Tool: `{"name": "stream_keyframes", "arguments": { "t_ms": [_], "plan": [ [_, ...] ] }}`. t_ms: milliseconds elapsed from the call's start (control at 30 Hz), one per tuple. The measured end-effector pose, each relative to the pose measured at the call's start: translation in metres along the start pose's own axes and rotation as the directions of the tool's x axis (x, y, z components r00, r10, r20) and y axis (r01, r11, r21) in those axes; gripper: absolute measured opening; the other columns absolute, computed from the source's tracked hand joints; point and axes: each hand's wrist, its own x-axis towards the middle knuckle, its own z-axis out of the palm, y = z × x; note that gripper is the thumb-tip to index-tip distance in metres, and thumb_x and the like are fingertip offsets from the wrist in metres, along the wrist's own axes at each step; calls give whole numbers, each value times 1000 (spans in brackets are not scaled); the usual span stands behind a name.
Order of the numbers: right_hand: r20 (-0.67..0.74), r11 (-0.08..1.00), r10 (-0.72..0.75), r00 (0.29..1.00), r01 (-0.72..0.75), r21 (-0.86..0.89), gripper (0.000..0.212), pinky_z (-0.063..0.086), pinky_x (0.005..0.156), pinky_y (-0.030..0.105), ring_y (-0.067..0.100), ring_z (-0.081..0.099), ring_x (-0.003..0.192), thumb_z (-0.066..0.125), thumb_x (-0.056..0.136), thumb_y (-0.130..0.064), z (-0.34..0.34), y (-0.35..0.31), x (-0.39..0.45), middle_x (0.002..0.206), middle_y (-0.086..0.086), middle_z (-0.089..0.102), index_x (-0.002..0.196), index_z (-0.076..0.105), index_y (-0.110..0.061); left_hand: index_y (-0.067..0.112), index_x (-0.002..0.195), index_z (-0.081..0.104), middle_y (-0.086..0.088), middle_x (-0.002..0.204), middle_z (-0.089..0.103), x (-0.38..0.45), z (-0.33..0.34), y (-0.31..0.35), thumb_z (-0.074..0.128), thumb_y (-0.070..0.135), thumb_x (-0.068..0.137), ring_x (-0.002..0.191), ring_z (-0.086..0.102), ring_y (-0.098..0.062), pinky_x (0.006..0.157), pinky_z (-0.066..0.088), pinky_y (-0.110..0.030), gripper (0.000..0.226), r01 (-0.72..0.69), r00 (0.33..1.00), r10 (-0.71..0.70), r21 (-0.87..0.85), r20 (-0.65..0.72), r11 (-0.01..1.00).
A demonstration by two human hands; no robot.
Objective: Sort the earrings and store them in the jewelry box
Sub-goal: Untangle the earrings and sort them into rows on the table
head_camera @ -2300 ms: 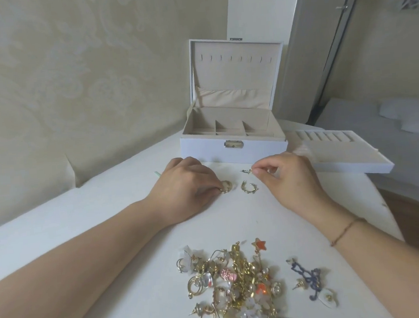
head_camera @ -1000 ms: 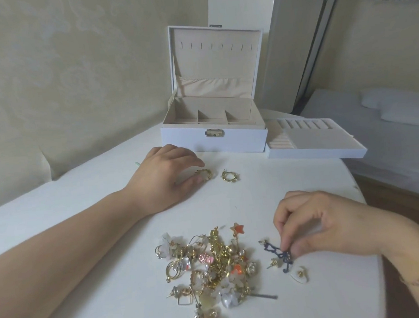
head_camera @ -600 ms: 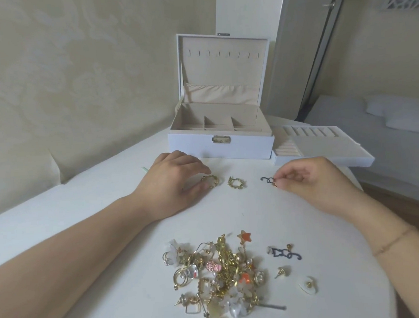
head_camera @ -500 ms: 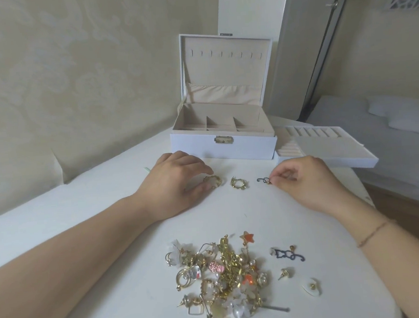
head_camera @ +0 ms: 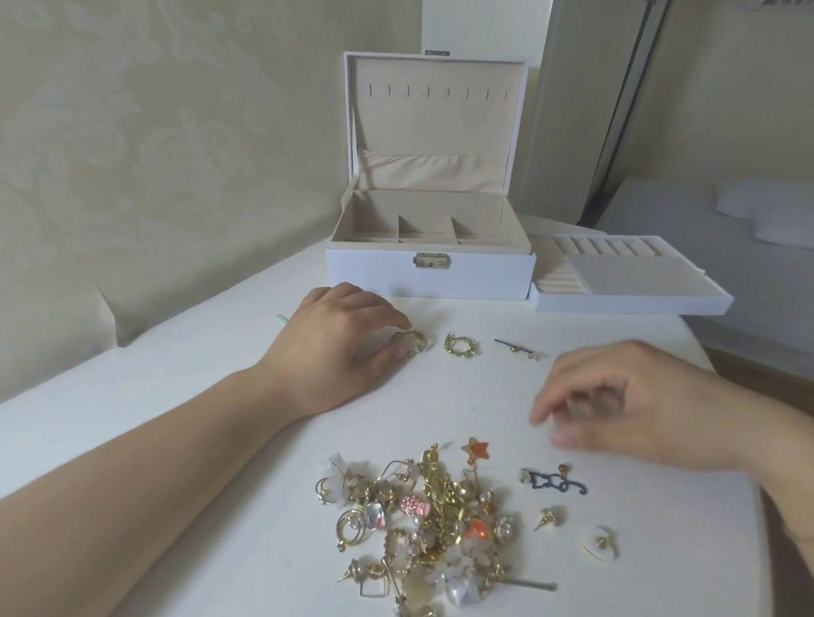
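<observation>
White tabletop (head_camera: 213, 469) against a pale patterned wall, bed off to the right. Jewelry box (head_camera: 433, 269) sits at the far edge, lid up, beige compartments showing nothing inside; its lift-out tray (head_camera: 637, 285) lies just beside it on the right, ring rolls at the back. Left hand (head_camera: 335, 348) rests palm-down on the table, fingers loosely curled, fingertips touching a gold hoop earring (head_camera: 410, 341) — looks like a light hold, though whether it is pinched or just touched is hard to tell. Its matching hoop (head_camera: 459, 345) lies just beside it, and a dark thin earring (head_camera: 518, 348) lies to the right of that, forming a sorted row near the box. Right hand (head_camera: 646, 406) hovers over the table, motion-blurred, fingers spread and relaxed, holding nothing, above a dark blue earring (head_camera: 557, 482). Unsorted pile (head_camera: 421, 516) of gold, pearl and flower earrings sits nearest the camera — tangled, hooks and posts interlocked. Two loose studs (head_camera: 550, 516) and a white disc earring (head_camera: 598, 541) lie to the right of the pile. Handling judgement: pieces are light, small, rigid but bendable at hooks, slippery on the smooth top; best pinched at the body or post with fingertips, lifted singly so neighbours do not drag along.
</observation>
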Motion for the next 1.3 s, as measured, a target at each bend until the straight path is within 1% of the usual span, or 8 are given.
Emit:
{"name": "stream_keyframes", "arguments": {
  "t_ms": [100,267,567,633,733,867,967,1300],
  "plan": [
    [225,1000,8,974,-11,14,21,48,73,25,13,59,78,80,78,-22,2,-6,-12,89,-8,65,94,76,-35,26,108,70,9,104,69,0,0,1,43,55,91,101,62,-23,87,44,-38,43,0,1000,0,3,-3,1000],
    [187,998,5,982,5,-55,16,41,73,12,6,61,81,81,76,-20,5,-10,-13,87,-17,64,83,75,-33,26,107,71,9,104,69,-1,-1,1,44,54,90,100,62,-22,86,44,-38,43,0,1000,0,9,-4,1000],
    [197,998,26,980,-15,-60,14,50,76,33,15,57,77,72,77,-17,2,-6,-16,84,-7,65,78,67,-31,27,108,70,10,104,69,-1,0,0,45,52,90,100,61,-22,87,44,-38,40,2,1000,-2,11,2,1000],
    [141,999,48,989,-50,11,15,48,68,35,20,56,68,77,78,-16,-2,-3,-14,78,3,66,76,70,-29,27,108,70,10,104,69,-1,0,0,45,52,90,100,61,-22,87,45,-38,40,3,1000,-3,14,5,1000],
    [-181,988,107,978,-83,131,16,44,67,26,15,54,64,79,77,-12,-6,6,5,74,4,70,73,73,-26,27,108,70,9,104,70,-1,0,0,45,53,90,100,62,-22,87,46,-39,40,5,1000,-5,16,5,1000],
    [-501,947,300,812,-188,262,12,45,68,26,12,58,68,77,79,-11,1,16,43,77,-2,72,72,73,-19,26,106,71,9,103,70,-1,-1,1,44,54,91,99,62,-22,87,46,-39,42,4,1000,-4,8,-2,1000],
    [-562,943,332,757,-252,217,13,48,65,27,14,63,69,76,78,-12,11,24,56,77,-1,73,70,72,-21,26,106,71,9,103,70,-1,-1,1,45,54,90,99,62,-22,87,46,-39,41,4,1000,-4,2,-6,1000],
    [-595,967,172,785,-248,-49,13,39,55,16,4,53,57,73,81,-23,15,21,49,78,-10,68,74,69,-34,24,108,70,8,104,70,0,0,0,48,51,91,99,62,-23,86,46,-39,39,-17,1000,17,17,-16,1000]
  ]
}}
